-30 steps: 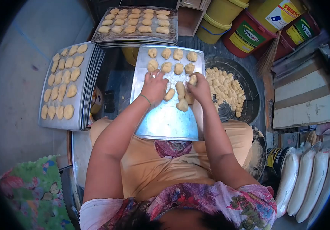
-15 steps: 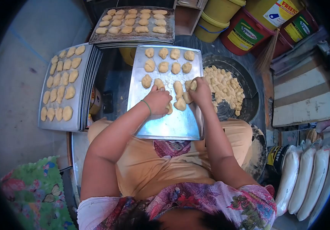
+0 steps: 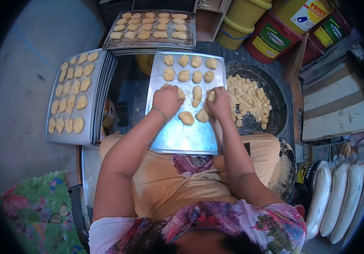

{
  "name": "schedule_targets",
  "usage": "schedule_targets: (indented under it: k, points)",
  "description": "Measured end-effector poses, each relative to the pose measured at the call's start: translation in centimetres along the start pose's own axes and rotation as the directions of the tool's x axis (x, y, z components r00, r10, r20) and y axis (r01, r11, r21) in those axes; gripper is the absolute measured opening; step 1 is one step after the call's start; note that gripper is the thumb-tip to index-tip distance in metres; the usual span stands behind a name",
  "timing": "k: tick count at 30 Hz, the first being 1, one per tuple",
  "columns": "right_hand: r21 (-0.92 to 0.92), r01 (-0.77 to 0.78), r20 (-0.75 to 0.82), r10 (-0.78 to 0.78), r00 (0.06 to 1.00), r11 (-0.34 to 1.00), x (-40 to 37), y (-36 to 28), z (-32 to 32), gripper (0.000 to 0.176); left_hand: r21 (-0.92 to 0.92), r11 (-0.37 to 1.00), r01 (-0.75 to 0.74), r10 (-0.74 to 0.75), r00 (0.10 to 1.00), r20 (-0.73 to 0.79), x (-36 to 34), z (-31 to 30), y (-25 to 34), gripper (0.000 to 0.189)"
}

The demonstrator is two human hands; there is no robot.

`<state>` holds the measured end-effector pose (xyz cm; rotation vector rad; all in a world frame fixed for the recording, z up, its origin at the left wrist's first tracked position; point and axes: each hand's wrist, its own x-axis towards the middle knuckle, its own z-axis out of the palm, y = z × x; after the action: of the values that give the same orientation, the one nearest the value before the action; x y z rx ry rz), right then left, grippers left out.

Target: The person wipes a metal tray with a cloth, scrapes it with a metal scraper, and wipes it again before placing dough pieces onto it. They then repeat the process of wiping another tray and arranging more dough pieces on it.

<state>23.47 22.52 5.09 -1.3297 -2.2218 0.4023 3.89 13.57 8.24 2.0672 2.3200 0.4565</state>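
A metal baking tray (image 3: 182, 137) rests on my lap with several pale dough pieces (image 3: 184, 75) in rows at its far end. My left hand (image 3: 166, 100) lies knuckles-up over dough pieces in the third row, fingers curled; what it grips is hidden. My right hand (image 3: 218, 103) is closed around a small dough piece (image 3: 210, 95) near the tray's right edge. Two loose dough pieces (image 3: 186, 118) lie on the tray between my hands, just nearer to me.
A dark round pan (image 3: 270, 120) heaped with cut dough bits (image 3: 249, 97) sits right of the tray. Stacked trays of shaped dough stand at left (image 3: 70, 99) and at the back (image 3: 150, 27). Buckets (image 3: 270, 40) and white sacks (image 3: 342, 199) crowd the right side.
My left hand moved back from the tray's middle up to the third row, uncovering a dough piece it had been over. My right hand stayed at the tray's right edge.
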Motion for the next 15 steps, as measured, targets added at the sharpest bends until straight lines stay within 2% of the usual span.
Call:
schedule_targets:
  k: [2,4,6,9,12,15]
  points:
    - [0.118,-0.059,-0.049,0.065,0.997,0.991,-0.7,1.4,0.0,0.035,-0.021,0.999,0.043,-0.042,0.999,0.033,0.2,1.3,-0.3,0.038]
    - [0.162,-0.139,0.006,0.14,0.99,0.977,-0.4,1.3,-0.5,0.036,-0.055,0.998,0.041,-0.037,0.997,0.069,0.5,2.1,-0.4,0.036]
    - [0.204,-0.179,0.061,0.17,0.984,0.963,0.4,2.3,0.1,0.037,-0.063,0.998,-0.01,0.011,1.0,0.019,0.9,2.9,-0.4,0.033]
    - [0.262,-0.156,0.019,0.157,0.987,0.952,1.1,2.5,1.1,0.039,-0.065,0.997,-0.053,0.051,0.998,-0.023,1.4,4.0,-0.6,0.028]
    - [0.197,-0.126,-0.015,0.132,0.991,0.972,0.8,2.1,1.2,0.036,-0.059,0.995,-0.079,0.075,0.996,-0.055,1.9,4.7,-1.0,0.026]
    - [0.185,-0.038,-0.165,0.069,0.984,0.982,-1.2,1.0,0.4,0.038,-0.062,0.995,-0.076,0.072,0.995,-0.064,1.8,4.7,-0.7,0.02]
